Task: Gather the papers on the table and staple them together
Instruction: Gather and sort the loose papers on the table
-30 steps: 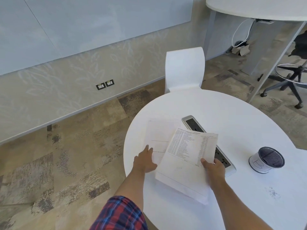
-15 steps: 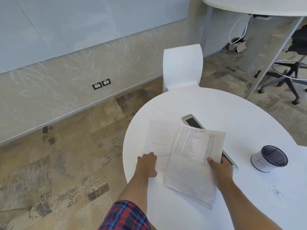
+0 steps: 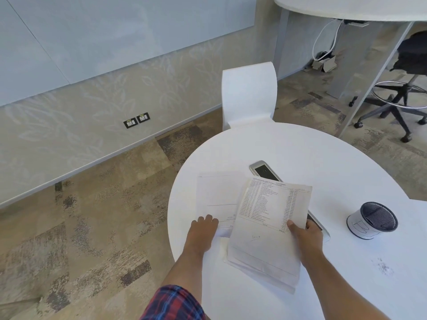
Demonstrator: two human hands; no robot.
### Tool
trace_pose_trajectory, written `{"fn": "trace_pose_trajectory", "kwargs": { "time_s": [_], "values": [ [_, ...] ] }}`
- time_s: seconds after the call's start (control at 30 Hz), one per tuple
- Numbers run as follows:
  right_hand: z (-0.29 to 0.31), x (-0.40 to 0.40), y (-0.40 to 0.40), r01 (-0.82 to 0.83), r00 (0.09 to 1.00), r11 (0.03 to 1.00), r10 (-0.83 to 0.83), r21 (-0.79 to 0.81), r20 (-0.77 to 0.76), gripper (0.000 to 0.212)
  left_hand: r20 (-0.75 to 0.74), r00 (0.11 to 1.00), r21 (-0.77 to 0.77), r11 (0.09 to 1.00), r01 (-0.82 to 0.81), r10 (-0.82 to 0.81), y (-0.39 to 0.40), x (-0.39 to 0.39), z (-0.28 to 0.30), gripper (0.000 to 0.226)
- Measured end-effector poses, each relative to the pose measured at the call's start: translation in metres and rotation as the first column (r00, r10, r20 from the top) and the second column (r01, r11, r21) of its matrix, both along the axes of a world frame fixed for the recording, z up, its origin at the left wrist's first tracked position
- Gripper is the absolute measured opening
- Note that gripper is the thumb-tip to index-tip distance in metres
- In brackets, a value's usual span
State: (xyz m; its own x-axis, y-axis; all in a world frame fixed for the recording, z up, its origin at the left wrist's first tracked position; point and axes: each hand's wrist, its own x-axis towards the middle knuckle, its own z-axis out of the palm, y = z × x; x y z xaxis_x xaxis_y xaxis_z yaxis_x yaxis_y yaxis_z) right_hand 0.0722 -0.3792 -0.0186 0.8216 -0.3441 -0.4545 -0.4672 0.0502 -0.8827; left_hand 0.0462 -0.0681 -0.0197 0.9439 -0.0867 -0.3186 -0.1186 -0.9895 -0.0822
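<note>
A small stack of printed papers (image 3: 268, 227) with a table of text hangs slightly above the round white table (image 3: 300, 153), pinched at its right edge by my right hand (image 3: 305, 234). One more sheet (image 3: 217, 197), mostly blank, lies flat on the table to the left, partly under the stack. My left hand (image 3: 202, 229) rests on that sheet's near left corner with the fingers curled over its edge. No stapler is in view.
A silver power strip (image 3: 263, 170) set in the table runs under the stack. At the right stands a white cup with a dark fabric top (image 3: 372, 220). A white chair (image 3: 249, 95) is behind the table, a black swivel stool (image 3: 404, 100) and a high table (image 3: 346, 8) beyond.
My right hand has turned the stack more upright and shifted it right. My left hand slid toward me along the flat sheet and curled onto its near corner.
</note>
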Motion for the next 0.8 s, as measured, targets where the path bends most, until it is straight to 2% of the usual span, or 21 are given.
{"fn": "trace_pose_trajectory", "kwargs": {
  "time_s": [0.2,0.4,0.57,0.7,0.8],
  "values": [
    [-0.003,0.003,-0.004,-0.001,1.000,1.000,0.001,-0.005,-0.005,0.025,0.074,0.997,-0.029,1.000,0.003,-0.001,0.008,-0.004,-0.007,0.054],
    [-0.002,0.000,-0.007,0.016,1.000,1.000,-0.015,0.011,-0.014,0.027,0.333,0.936,-0.127,0.989,-0.071,0.110,0.024,0.006,0.000,0.035],
    [0.003,-0.001,0.001,0.024,1.000,1.000,-0.023,0.017,-0.019,0.025,0.447,0.871,-0.252,0.963,-0.095,0.203,0.035,0.024,0.022,0.032],
    [0.009,0.001,0.006,0.041,0.999,0.999,-0.041,0.026,-0.016,0.023,0.451,0.816,-0.422,0.891,-0.164,0.363,0.038,0.043,0.039,0.034],
    [0.013,0.003,0.007,0.056,0.998,0.998,-0.056,0.018,-0.009,0.024,0.401,0.738,-0.628,0.749,-0.210,0.542,0.038,0.052,0.053,0.034]
  ]
}}
